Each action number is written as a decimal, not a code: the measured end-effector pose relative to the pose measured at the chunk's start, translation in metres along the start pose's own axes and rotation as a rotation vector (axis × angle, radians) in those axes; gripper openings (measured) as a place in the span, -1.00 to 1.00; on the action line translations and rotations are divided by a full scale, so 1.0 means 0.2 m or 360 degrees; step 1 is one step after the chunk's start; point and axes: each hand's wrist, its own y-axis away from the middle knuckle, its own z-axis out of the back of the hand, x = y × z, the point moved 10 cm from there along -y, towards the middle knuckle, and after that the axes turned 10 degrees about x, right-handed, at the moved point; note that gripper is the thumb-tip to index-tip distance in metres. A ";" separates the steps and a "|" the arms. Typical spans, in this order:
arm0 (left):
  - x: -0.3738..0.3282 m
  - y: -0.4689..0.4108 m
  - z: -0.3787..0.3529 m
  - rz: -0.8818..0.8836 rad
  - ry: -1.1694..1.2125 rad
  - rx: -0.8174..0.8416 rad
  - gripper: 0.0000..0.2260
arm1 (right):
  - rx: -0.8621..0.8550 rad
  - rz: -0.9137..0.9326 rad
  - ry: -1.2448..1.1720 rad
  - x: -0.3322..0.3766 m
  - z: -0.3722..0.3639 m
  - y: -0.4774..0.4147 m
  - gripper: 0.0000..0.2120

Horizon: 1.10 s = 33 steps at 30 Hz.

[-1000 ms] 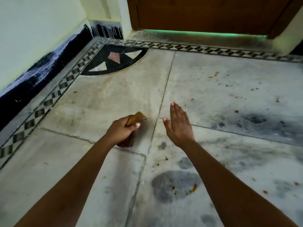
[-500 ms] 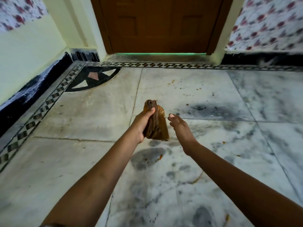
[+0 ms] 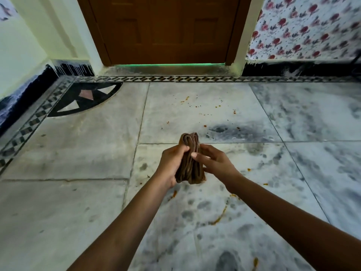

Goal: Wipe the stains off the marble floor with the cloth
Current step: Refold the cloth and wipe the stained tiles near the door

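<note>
Right grip (image 3: pixel 214 163) now on cloth (image 3: pixel 191 173)

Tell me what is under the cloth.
The left hand and right hand hold the cloth above the marble floor. Orange stains show nearby; the floor directly behind the cloth is hidden.

Bunched brown cloth (image 3: pixel 190 171) upright above marble floor (image 3: pixel 78 153) speckled with orange stains (image 3: pixel 219 219).

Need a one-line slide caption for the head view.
Left hand and right hand grip a bunched brown cloth over the marble floor, orange stains unwiped, wooden door ahead.
</note>
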 end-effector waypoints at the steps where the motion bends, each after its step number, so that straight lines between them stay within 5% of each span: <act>1: 0.01 0.00 0.01 0.0002 -0.0010 -0.0021 -0.85 | 0.0004 -0.0001 0.0012 -0.02 0.00 -0.01 -0.69; 7: 0.06 0.04 0.08 0.0075 0.0149 -0.0137 -0.78 | 0.0031 -0.0030 0.0121 -0.09 -0.06 -0.05 -0.68; 13: 0.04 0.08 0.04 0.0125 0.0070 0.0082 -0.66 | -0.0037 0.0010 0.0040 -0.10 -0.04 -0.03 -0.72; 15: 0.02 0.10 0.06 0.0061 -0.0077 0.0004 -0.63 | -0.0024 -0.0047 -0.0075 -0.11 -0.04 -0.03 -0.79; 20: 0.03 0.21 0.22 0.0159 0.0099 -0.0288 -0.93 | 0.0055 -0.0220 -0.0395 -0.13 -0.08 -0.05 -0.94; 26: -0.14 0.33 0.38 0.0053 0.0172 -0.0481 -0.82 | -0.0142 -0.0384 -0.0358 -0.18 0.06 -0.06 -0.88; 31: -0.43 0.37 0.19 -0.0180 0.0021 -0.0223 -0.89 | -0.0261 -0.0477 -0.0229 -0.28 0.15 -0.06 -0.82; 33: -0.49 0.37 0.07 -0.0239 -0.0044 -0.0120 -0.89 | -0.0239 -0.0518 -0.0365 -0.31 0.12 -0.05 -0.66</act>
